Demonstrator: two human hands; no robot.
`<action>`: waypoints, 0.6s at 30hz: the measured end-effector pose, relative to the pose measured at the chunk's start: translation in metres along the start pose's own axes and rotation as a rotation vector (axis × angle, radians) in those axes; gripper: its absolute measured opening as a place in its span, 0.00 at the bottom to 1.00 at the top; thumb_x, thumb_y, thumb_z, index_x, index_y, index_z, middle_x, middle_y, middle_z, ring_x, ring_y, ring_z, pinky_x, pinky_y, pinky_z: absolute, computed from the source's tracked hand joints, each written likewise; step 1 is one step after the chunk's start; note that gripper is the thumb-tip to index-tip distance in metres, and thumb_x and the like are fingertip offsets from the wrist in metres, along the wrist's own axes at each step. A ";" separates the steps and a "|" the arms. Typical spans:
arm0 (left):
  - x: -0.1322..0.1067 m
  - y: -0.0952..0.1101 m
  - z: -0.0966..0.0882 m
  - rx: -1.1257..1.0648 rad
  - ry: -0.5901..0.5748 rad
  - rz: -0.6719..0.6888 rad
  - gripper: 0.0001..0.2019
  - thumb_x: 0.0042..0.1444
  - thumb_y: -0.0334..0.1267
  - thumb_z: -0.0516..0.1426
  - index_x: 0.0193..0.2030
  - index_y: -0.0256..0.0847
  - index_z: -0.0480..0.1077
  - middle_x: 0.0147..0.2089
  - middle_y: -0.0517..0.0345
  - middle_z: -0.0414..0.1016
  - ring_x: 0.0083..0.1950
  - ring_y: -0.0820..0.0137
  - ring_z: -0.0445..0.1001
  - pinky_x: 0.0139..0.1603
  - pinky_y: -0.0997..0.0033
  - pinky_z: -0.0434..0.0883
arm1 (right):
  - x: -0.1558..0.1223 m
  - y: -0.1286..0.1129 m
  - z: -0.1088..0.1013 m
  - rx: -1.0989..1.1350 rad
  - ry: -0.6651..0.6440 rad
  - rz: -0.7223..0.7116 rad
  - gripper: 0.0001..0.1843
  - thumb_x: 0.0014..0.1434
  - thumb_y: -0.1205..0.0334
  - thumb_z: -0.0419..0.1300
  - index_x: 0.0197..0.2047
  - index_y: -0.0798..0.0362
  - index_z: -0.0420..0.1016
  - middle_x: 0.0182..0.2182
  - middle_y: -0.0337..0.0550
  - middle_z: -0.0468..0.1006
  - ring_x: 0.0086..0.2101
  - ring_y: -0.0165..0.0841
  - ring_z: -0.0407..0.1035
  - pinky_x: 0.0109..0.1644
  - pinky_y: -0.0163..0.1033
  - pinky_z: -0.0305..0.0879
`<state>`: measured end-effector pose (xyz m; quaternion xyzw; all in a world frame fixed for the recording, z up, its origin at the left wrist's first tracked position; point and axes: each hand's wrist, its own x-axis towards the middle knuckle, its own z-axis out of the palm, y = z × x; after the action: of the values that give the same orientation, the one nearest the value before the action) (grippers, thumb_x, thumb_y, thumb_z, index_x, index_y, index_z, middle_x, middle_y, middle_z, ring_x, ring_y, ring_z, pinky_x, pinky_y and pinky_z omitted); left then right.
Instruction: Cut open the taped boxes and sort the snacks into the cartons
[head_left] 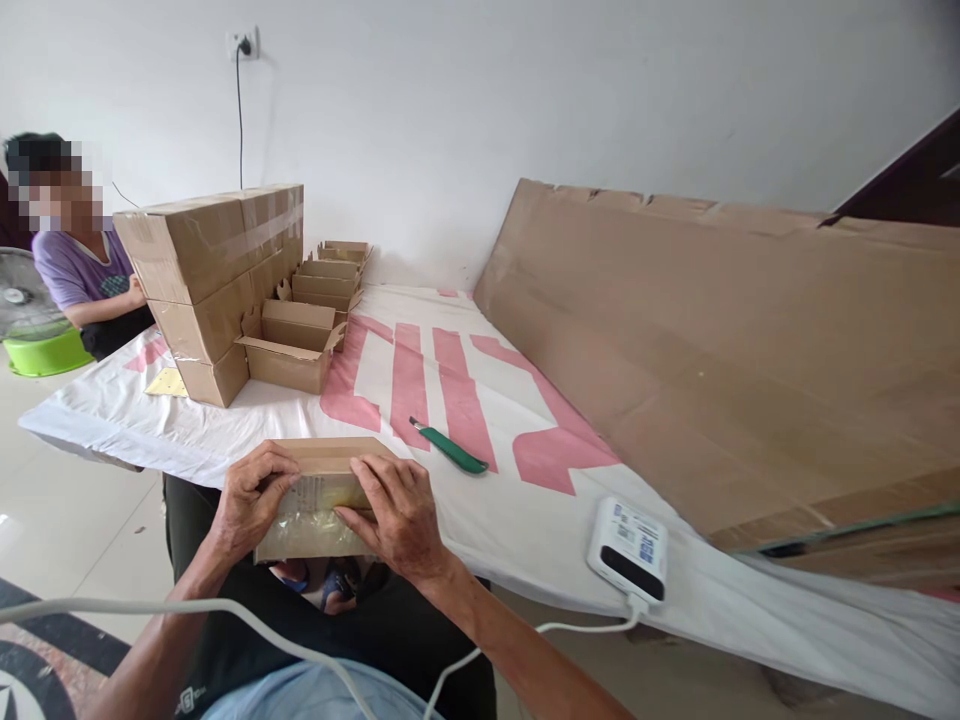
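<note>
Between my two hands is a small brown cardboard box [330, 453], tilted at the table's near edge above my lap. Clear plastic, perhaps tape or a bag, shines on its near side, and some print shows through. My left hand [259, 495] grips the box's left end, thumb on the near side and fingers over the top edge. My right hand [397, 510] holds the right end in a similar way, its thumb on the shiny plastic. A green utility knife [450, 447] lies on the cloth beyond my right hand, touched by neither hand.
Stacked closed cartons [214, 270] stand at the left, with several open small boxes [289, 365] beside them. A large cardboard sheet [705, 360] leans along the right. A white device [628, 550] with a cable sits near the front edge. Another person [82, 265] sits at far left.
</note>
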<state>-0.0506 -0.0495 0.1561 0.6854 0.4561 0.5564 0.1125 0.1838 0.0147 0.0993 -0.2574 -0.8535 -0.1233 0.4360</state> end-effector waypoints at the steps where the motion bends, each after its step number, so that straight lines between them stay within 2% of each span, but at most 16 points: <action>1: 0.000 0.000 0.000 0.000 -0.002 0.005 0.07 0.65 0.31 0.64 0.35 0.42 0.80 0.35 0.55 0.81 0.36 0.67 0.80 0.38 0.68 0.75 | 0.000 0.000 0.000 -0.002 -0.003 -0.001 0.27 0.75 0.49 0.60 0.68 0.58 0.74 0.52 0.59 0.82 0.51 0.49 0.74 0.56 0.54 0.65; 6: 0.001 -0.001 -0.002 -0.037 -0.014 0.015 0.07 0.65 0.31 0.65 0.35 0.42 0.81 0.35 0.54 0.82 0.37 0.66 0.81 0.37 0.68 0.75 | 0.000 0.001 0.001 0.000 -0.011 -0.010 0.29 0.74 0.50 0.61 0.69 0.61 0.73 0.53 0.61 0.82 0.52 0.49 0.73 0.56 0.54 0.65; 10: -0.001 -0.004 -0.004 -0.074 -0.015 -0.020 0.06 0.66 0.36 0.66 0.36 0.42 0.82 0.36 0.52 0.83 0.39 0.63 0.82 0.39 0.65 0.76 | 0.000 0.001 0.002 0.002 -0.037 0.004 0.30 0.74 0.49 0.61 0.71 0.59 0.71 0.54 0.60 0.81 0.52 0.50 0.72 0.57 0.56 0.65; 14: -0.002 -0.005 -0.005 -0.102 -0.012 -0.035 0.07 0.66 0.39 0.67 0.35 0.43 0.83 0.36 0.52 0.83 0.39 0.63 0.82 0.39 0.65 0.76 | 0.001 0.001 0.002 0.000 -0.041 -0.004 0.31 0.74 0.49 0.61 0.70 0.62 0.71 0.53 0.61 0.81 0.52 0.50 0.72 0.57 0.56 0.66; 18: -0.002 -0.005 -0.007 -0.136 -0.028 -0.055 0.09 0.66 0.41 0.68 0.35 0.43 0.84 0.36 0.50 0.84 0.39 0.62 0.82 0.42 0.62 0.78 | 0.000 0.002 0.003 -0.004 -0.059 0.001 0.31 0.74 0.48 0.61 0.72 0.59 0.71 0.54 0.60 0.81 0.53 0.51 0.72 0.57 0.56 0.66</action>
<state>-0.0585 -0.0509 0.1538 0.6711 0.4345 0.5730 0.1805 0.1829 0.0173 0.0979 -0.2623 -0.8655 -0.1170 0.4104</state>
